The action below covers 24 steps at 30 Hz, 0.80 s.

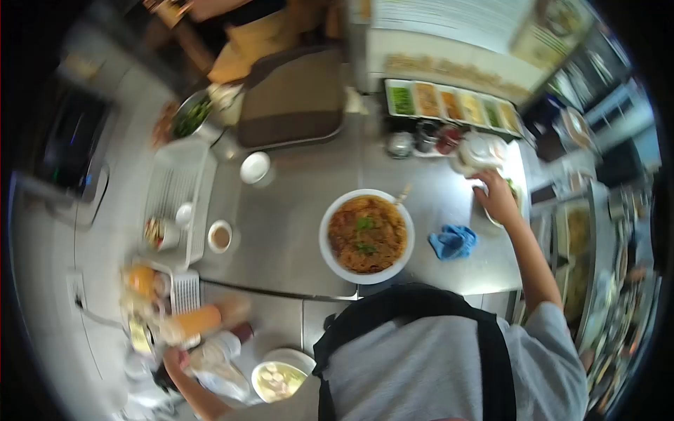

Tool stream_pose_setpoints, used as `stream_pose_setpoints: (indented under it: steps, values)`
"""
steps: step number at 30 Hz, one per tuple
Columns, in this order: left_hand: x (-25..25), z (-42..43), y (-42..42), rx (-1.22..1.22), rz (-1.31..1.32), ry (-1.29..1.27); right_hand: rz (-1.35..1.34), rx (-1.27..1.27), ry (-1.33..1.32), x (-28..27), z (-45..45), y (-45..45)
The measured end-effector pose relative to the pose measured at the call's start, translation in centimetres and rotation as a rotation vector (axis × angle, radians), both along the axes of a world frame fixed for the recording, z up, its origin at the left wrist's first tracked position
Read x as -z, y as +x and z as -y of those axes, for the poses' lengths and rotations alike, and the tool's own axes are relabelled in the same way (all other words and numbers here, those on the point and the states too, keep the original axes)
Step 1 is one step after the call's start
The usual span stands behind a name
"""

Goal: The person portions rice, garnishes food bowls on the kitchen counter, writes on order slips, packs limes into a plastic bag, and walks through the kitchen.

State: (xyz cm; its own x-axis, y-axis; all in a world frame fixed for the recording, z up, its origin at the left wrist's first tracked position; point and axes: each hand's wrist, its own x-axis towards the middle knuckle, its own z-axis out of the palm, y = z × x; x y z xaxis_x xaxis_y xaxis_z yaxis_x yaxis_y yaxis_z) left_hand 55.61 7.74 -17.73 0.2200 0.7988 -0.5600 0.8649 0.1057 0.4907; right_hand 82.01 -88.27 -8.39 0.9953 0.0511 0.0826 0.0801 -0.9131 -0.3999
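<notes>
At the counter's right side, my right hand [497,199] reaches over a bowl with greens [516,188], its thumb and forefinger apart and nothing visible between them. The fingertips are close to a white lidded container [484,151]. My left hand [175,359] is low at the left, among bottles and bags; its fingers are blurred and I cannot make out a grip. Near it lies a blurred orange squeeze bottle [193,323]. In front of me stands a large white bowl of reddish-brown food [367,235] topped with green leaves. A blue cloth [453,242] lies crumpled right of the bowl.
A brown tray [291,98] is at the back. Topping trays [449,105] and small jars [425,137] line the back right. On the left are a white basket [179,203], a sauce cup [220,236] and a metal pot of greens [193,119]. Another person's clothing [256,42] shows beyond.
</notes>
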Motion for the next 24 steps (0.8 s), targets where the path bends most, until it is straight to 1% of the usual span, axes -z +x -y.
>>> stream_pose_setpoints:
  steps: [1,2,3,4,6,9,10,12,13,14,15,17,18,19,21,22,23,24]
  values:
    - [-4.5,5.7,2.2,0.101,-0.101,0.062,0.017,0.047,0.057,-0.7,0.6,0.2]
    - [-3.0,3.6,1.7,0.075,-0.034,0.038,0.033,0.094,0.022,-0.4,2.2,0.7]
    - [-2.7,3.1,1.2,0.036,0.033,0.013,0.048,0.128,-0.011,0.5,3.9,1.3]
    - [-2.8,2.9,1.8,0.129,0.027,0.099,0.077,0.206,-0.032,1.5,5.5,1.8]
    - [-4.1,5.0,2.0,0.288,0.010,0.268,0.086,0.205,-0.049,2.5,8.8,2.7]
    - [-4.8,5.2,2.5,0.201,-0.021,0.462,0.082,0.296,-0.127,4.6,12.8,4.5]
    - [-6.3,6.9,2.8,0.237,-0.072,0.585,0.090,0.336,-0.162,5.6,14.3,5.3]
    - [-8.1,7.0,1.6,0.382,-0.237,0.993,-0.002,0.487,0.057,8.8,19.0,7.9]
    - [-8.9,6.8,1.5,0.457,-0.323,1.196,-0.059,0.574,0.155,9.6,20.7,9.0]
    - [-10.1,6.6,1.7,0.249,-0.254,1.086,-0.095,0.634,0.110,11.3,23.1,10.1]
    - [-11.6,7.0,1.6,0.299,-0.270,1.163,-0.146,0.655,0.113,11.4,23.9,10.6]
    - [-17.1,11.5,3.0,0.399,-0.310,1.311,-0.253,0.692,0.113,11.6,24.2,11.6]
    - [-19.8,15.2,4.1,0.426,-0.187,1.331,-0.376,0.674,0.253,10.8,23.8,11.6]
    - [-22.2,19.6,5.7,0.452,-0.067,1.347,-0.375,0.655,0.236,10.8,23.2,11.8]
    - [-25.3,29.1,9.5,0.429,0.308,0.971,-0.376,0.618,0.199,10.9,22.7,11.9]
    - [-25.0,32.4,11.0,0.498,0.369,0.872,-0.213,0.538,-0.006,11.8,22.9,11.9]
    - [-25.1,37.3,13.0,0.564,0.432,0.771,-0.031,0.498,-0.032,11.1,22.3,11.3]
    - [-24.2,43.6,14.9,0.580,0.585,0.533,0.152,0.455,-0.056,10.4,21.7,10.5]
